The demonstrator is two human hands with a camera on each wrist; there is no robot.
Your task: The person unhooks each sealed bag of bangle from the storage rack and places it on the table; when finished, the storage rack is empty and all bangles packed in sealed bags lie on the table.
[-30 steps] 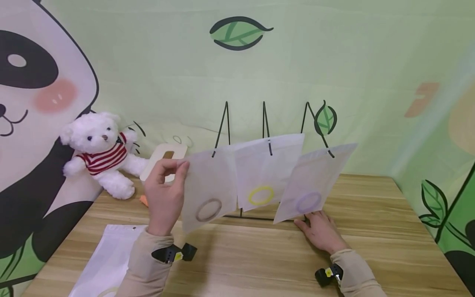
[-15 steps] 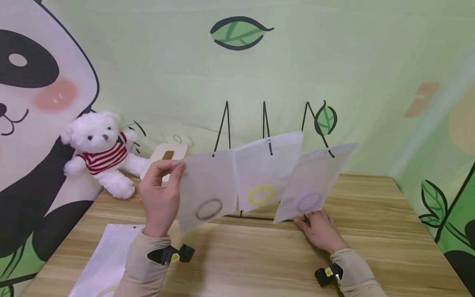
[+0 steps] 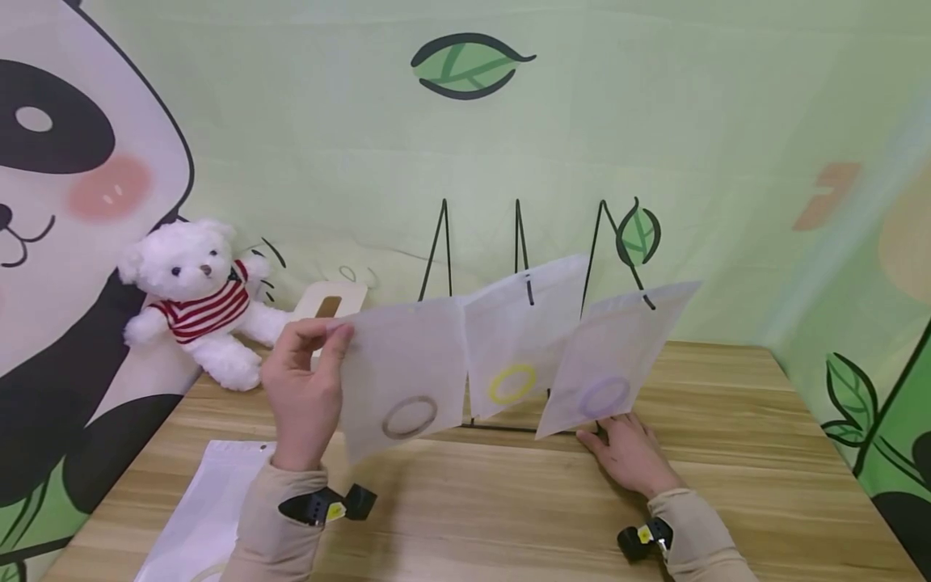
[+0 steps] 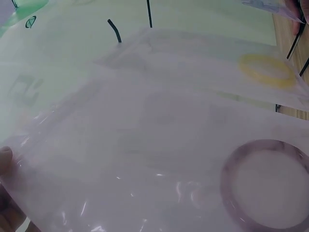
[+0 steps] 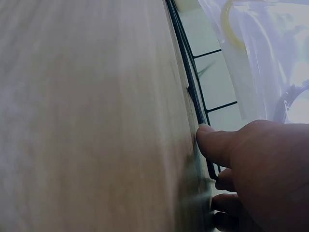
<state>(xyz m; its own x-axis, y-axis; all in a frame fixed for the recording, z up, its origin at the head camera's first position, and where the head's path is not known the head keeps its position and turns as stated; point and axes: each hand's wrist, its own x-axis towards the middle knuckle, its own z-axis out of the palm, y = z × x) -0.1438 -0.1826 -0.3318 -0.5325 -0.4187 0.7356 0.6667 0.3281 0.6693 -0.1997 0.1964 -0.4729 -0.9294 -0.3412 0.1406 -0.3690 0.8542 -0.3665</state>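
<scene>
A black wire rack [image 3: 525, 429] with three hooks stands on the table, bearing frosted clear bags. My left hand [image 3: 305, 388] pinches the upper left corner of the leftmost bag [image 3: 403, 347], which holds a brownish ring [image 4: 227, 186]. This bag's top edge lies right at the left hook's tip, covering most of the hook's end. Beside it, a bag [image 3: 527, 323] with a yellow ring hangs on the middle hook. A third bag [image 3: 633, 339], with a purple ring, hangs on the right hook. My right hand [image 3: 633, 457] grips the rack's base corner, thumb along the bar.
Another frosted bag [image 3: 196, 501] lies flat at the table's front left, partly under the left sleeve. A white teddy bear [image 3: 207, 303] in a striped shirt sits at the back left. Next to it stands a cream card [image 3: 316, 299] with a slot. A printed cloth backdrop rises behind.
My left hand has moved left and slightly down, drawing the leftmost bag along. The left hook's tip, earlier showing over the bag's front, is now mostly hidden. The right hand stays put.
</scene>
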